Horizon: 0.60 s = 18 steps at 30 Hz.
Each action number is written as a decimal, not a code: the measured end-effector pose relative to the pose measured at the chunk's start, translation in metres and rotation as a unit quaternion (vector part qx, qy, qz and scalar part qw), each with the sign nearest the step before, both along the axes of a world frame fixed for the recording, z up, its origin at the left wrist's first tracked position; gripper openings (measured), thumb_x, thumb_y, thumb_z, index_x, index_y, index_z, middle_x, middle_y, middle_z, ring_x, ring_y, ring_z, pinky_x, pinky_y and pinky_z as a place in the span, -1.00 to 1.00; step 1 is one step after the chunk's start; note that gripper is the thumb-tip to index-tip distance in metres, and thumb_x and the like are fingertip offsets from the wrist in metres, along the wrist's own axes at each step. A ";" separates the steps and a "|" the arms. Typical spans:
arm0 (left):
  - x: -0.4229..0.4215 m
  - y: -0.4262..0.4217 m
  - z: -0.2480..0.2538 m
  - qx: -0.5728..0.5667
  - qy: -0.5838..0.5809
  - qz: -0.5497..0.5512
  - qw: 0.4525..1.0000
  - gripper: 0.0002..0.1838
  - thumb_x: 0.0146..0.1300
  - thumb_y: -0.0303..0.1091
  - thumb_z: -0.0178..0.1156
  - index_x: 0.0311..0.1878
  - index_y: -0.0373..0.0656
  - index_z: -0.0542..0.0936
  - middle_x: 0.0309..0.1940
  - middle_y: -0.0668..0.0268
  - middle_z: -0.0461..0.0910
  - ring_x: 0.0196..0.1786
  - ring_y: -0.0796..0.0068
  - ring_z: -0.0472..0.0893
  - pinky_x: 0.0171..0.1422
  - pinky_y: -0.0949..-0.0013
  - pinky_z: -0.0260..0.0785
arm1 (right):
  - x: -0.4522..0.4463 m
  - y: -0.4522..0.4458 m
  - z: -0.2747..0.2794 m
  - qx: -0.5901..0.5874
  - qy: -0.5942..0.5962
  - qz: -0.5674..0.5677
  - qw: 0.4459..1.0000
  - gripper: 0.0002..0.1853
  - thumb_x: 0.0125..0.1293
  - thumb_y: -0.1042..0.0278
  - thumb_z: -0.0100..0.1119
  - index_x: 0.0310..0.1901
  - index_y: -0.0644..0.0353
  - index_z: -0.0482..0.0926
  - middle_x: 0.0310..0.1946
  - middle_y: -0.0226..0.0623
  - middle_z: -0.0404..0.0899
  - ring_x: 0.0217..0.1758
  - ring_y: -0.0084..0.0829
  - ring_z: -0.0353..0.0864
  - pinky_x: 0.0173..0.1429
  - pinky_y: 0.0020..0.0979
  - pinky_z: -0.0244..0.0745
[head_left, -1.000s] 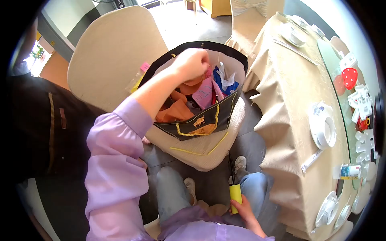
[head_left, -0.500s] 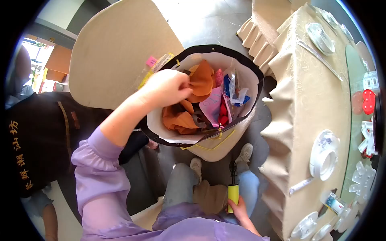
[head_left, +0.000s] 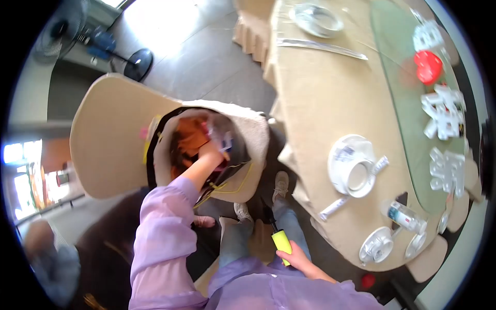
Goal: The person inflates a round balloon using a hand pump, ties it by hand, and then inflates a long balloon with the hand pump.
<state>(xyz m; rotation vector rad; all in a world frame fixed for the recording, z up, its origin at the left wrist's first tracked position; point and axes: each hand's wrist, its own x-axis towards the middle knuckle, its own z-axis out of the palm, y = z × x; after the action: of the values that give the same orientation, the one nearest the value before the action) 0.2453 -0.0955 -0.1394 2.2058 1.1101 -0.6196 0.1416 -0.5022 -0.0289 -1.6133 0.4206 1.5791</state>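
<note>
A round fabric bag with a black rim (head_left: 151,161) and pale lining stands on a beige chair (head_left: 106,147). Loose orange pieces (head_left: 190,135) lie inside it, along with pink and blue items. My left hand (head_left: 211,151) reaches down into the bag against the orange pieces. Its fingers are hidden and blurred, so I cannot see whether they hold anything. Low in front of my lap, my right hand (head_left: 294,255) is closed around the yellow-green barrel of a hand pump (head_left: 281,241), whose black end points toward the floor.
To the right is a table with a beige cloth (head_left: 305,98), carrying wrapped dishes (head_left: 352,160), a clear bottle (head_left: 405,217) and a glass turntable with a red heart-shaped object (head_left: 428,67). A standing fan (head_left: 138,64) is at the upper left. A person in dark clothing (head_left: 111,253) is at the lower left.
My left hand has gone from above the bag's opening down into it. The view has swung right, showing more of the table. The pump stays in my right hand.
</note>
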 end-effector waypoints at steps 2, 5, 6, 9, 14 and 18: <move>-0.014 0.007 -0.011 0.012 -0.045 0.022 0.999 -0.72 0.01 -0.24 0.08 -0.25 -0.20 0.55 -0.36 0.06 0.58 -0.25 0.07 0.58 -0.21 0.13 0.41 | 0.012 -0.009 0.010 0.028 -0.029 0.004 0.999 -0.46 0.06 0.16 0.29 -0.06 0.32 0.30 -0.42 -0.25 0.50 -0.60 -0.53 0.51 -0.53 -0.47 0.41; -0.010 -0.003 0.063 0.128 -0.025 -0.141 0.981 -0.78 0.01 -0.27 0.08 -0.31 -0.16 0.56 -0.40 0.06 0.57 -0.27 0.03 0.56 -0.21 0.08 0.39 | 0.017 -0.029 0.010 0.048 -0.123 0.095 0.987 -0.38 0.01 0.00 0.26 -0.03 0.29 0.30 -0.36 -0.10 0.54 -0.41 -0.27 0.57 -0.35 -0.33 0.45; -0.013 -0.003 0.076 0.154 -0.014 -0.142 0.978 -0.80 0.01 -0.29 0.07 -0.34 -0.16 0.56 -0.41 0.07 0.57 -0.28 0.03 0.56 -0.21 0.08 0.39 | 0.019 -0.032 0.014 0.051 -0.199 0.177 0.962 -0.35 -0.01 -0.06 0.24 -0.02 0.28 0.30 -0.33 -0.06 0.55 -0.33 -0.17 0.58 -0.27 -0.26 0.45; -0.016 -0.012 0.117 0.172 -0.065 -0.126 0.975 -0.81 0.01 -0.25 0.12 -0.38 -0.16 0.56 -0.45 0.11 0.57 -0.33 0.11 0.57 -0.23 0.15 0.41 | 0.037 -0.030 0.043 0.071 -0.227 0.209 0.949 -0.33 -0.04 -0.10 0.20 0.00 0.23 0.31 -0.27 -0.02 0.55 -0.21 -0.03 0.54 -0.17 -0.16 0.42; 0.003 -0.049 0.198 0.055 -0.156 0.015 0.986 -0.85 0.03 -0.38 0.13 -0.47 -0.27 0.45 -0.55 0.15 0.48 -0.41 0.18 0.52 -0.26 0.22 0.36 | 0.064 -0.034 0.084 0.058 -0.267 0.148 0.951 -0.38 -0.05 -0.04 0.19 -0.02 0.17 0.30 -0.31 -0.03 0.56 -0.23 -0.05 0.55 -0.19 -0.13 0.42; 0.011 -0.041 0.204 0.210 -0.394 -0.112 0.888 -0.92 0.03 -0.48 0.07 -0.46 -0.25 0.37 -0.44 0.19 0.44 -0.26 0.22 0.44 -0.12 0.24 0.29 | 0.051 -0.033 0.086 0.114 -0.320 0.086 0.937 -0.40 -0.03 -0.02 0.19 -0.03 0.17 0.30 -0.32 -0.03 0.56 -0.28 -0.04 0.55 -0.21 -0.16 0.43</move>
<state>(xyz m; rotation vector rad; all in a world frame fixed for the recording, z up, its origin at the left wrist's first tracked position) 0.2562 -0.1361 0.0647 2.5794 0.5815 0.4803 0.1921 -0.5357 0.0569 -1.8944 -0.2495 1.0778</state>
